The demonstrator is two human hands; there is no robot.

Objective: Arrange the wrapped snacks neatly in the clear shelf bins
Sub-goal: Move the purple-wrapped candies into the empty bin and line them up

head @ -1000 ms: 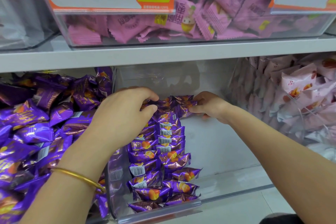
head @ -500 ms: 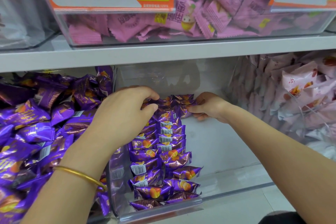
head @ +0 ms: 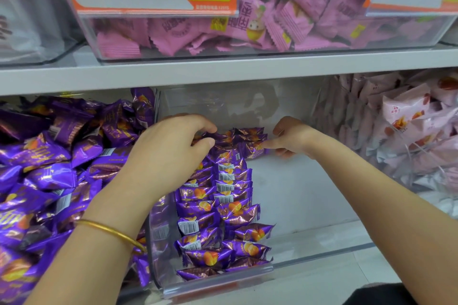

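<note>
Between the curled fingers and thumb of the left grip, the far end of the snacks is pinched. The same end is touched by an outstretched digit of the right grip; whether anything is grasped there cannot be told. The snacks, shiny purple wrappers printed with orange, are laid in two overlapping rows along the left side of the clear bin.

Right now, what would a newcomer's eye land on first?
Two neat rows of purple snacks run down the middle clear bin, with the left hand and right hand pinching packs at the far end. A loose purple heap lies to its left; pink packs fill the upper bin.
</note>
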